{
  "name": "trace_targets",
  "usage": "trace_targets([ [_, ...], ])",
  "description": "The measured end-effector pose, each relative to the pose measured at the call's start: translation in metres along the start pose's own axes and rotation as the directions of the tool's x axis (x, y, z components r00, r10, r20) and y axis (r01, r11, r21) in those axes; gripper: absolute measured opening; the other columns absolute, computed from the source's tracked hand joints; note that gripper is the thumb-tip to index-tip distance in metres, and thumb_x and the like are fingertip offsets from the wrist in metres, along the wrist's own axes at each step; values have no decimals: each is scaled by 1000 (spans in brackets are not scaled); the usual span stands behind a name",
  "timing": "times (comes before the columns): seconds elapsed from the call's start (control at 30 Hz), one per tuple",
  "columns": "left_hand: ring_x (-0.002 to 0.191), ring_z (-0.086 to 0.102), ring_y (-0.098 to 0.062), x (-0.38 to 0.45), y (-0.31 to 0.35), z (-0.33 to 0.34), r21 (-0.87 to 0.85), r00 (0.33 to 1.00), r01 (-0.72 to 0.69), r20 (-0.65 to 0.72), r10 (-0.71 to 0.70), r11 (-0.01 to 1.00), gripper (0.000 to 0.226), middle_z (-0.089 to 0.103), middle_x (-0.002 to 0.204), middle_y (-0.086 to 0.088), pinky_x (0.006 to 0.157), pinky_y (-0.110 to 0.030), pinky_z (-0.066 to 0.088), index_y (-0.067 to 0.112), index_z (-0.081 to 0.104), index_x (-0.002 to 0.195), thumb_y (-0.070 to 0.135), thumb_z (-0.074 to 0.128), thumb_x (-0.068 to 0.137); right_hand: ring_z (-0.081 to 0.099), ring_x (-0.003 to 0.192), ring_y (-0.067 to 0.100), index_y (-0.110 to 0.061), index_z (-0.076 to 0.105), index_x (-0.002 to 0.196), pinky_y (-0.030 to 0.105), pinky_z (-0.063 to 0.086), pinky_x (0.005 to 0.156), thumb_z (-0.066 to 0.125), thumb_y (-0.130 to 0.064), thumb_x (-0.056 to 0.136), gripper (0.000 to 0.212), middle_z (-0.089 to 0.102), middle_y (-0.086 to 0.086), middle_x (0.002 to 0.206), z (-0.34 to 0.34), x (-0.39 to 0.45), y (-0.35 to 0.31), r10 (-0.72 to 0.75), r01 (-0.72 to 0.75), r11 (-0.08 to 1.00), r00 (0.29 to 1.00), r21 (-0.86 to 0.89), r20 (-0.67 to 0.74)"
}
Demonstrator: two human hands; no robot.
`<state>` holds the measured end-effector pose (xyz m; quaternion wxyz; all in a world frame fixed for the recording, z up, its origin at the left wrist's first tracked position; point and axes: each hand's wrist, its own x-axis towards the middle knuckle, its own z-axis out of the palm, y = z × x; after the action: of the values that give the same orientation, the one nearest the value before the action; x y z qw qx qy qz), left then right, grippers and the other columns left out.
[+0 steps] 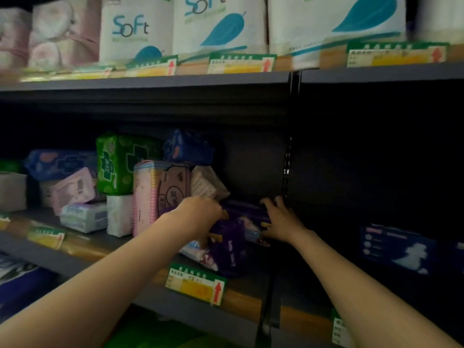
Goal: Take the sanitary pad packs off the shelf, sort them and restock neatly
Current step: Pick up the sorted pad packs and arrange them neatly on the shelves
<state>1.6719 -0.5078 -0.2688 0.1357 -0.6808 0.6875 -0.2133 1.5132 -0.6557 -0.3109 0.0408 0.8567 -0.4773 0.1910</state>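
The left hand [198,212] has its grip curled down over the top of a dark purple pack [229,244], fingers closed on the soft wrapper, while the right hand [281,222] lies with fingers spread and fairly straight against the far side of the same pile, pressing rather than clutching. Between them sit the purple pack and a paler pack [198,252] tucked under its left edge, both slumped at the front of the middle shelf [246,301], just behind a green and yellow price tag [197,285]. To do this step well, I judge the two hands should squeeze the pile together from both sides and draw it out level, so that the lower pack does not slide off the lip (the wrappers look slick and yielding, so a one-sided pull would likely let it slip). The leaning checked pink pack [160,194] just left of the left wrist may tip once its neighbour goes, so a slow lift seems wise. Further left the stock is mixed: a green pack [120,162] stands upright, blue packs [188,146] lie on top, and small pink and white ones are heaped untidily. The right part of the shelf is dark and shows little.
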Motion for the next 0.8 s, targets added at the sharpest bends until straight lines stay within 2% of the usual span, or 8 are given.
trace_targets([
  [0.1, 119, 50, -25, 5, 4, 0, -13, 1000, 3, -30, -3, 1000, 68, 52, 130, -4, 95, -39, 46, 24, 47, 133, 35, 77, 73, 50, 115, 32, -16, 35, 137, 33, 46, 94, 74, -29, 78, 72, 32, 14, 139, -3, -3, -5, 105, -108, 980, 994, 168, 24],
  [0.2, 118, 52, -26, 5, 8, 2, -7, 999, 16, -29, -16, 1000, 66, 53, 128, -5, 94, -39, 47, 22, 49, 131, 35, 77, 73, 55, 109, 27, -14, 53, 114, 31, 48, 87, 68, -34, 82, 41, 56, 12, 121, -6, -11, -17, 111, -117, 987, 992, 106, 59],
  [0.33, 118, 53, -26, 4, 11, 5, -42, 996, 69, -59, -72, 997, 65, 53, 129, -5, 90, -38, 46, 22, 49, 131, 34, 77, 74, 41, 121, 34, -17, 54, 113, 38, 37, 94, 64, -43, 81, 42, 56, 13, 122, -29, -39, -26, 104, -112, 986, 992, -127, -68],
  [0.43, 123, 48, -27, 0, 14, 12, -143, 987, 125, -87, -138, 982, 67, 49, 134, -6, 93, -39, 43, 22, 47, 133, 31, 77, 74, 56, 107, 32, -17, 55, 108, 33, 45, 78, 69, -41, 77, 42, 61, 13, 116, -56, -76, -22, 109, -126, 988, 980, -94, -168],
  [0.5, 128, 39, -29, -4, 16, 13, -228, 977, 171, -85, -195, 958, 73, 42, 139, -8, 99, -41, 36, 21, 42, 137, 33, 77, 74, 60, 100, 32, -16, 55, 104, 29, 41, 67, 69, -44, 76, 42, 61, 12, 111, -74, -104, -19, 128, -148, 987, 963, -68, -238],
  [0.63, 124, 34, -34, -19, 25, -2, -402, 910, 207, -256, -326, 892, 76, 42, 131, -15, 99, -43, 31, 13, 51, 129, 52, 75, 68, 58, 100, 33, -14, 57, 95, 30, 36, 69, 71, -45, 73, 41, 63, 13, 105, -102, -154, -18, 197, -184, 980, 876, 71, -440],
  [0.73, 120, 38, -37, -39, 36, -29, -594, 799, 113, -422, -428, 797, 68, 46, 124, -19, 96, -45, 33, 5, 55, 120, 50, 73, 71, 58, 97, 30, -11, 57, 99, 32, 39, 73, 73, -43, 73, 44, 63, 11, 101, -120, -186, -16, 219, -154, 975, 777, 159, -590],
  [0.8, 109, 49, -37, -55, 48, -50, -673, 765, 13, -470, -440, 740, 61, 54, 110, -17, 87, -41, 37, 4, 58, 109, 50, 73, 72, 59, 90, 22, -10, 59, 98, 28, 38, 68, 76, -43, 71, 45, 63, 5, 94, -130, -212, -7, 285, -107, 948, 711, 301, -643],
])
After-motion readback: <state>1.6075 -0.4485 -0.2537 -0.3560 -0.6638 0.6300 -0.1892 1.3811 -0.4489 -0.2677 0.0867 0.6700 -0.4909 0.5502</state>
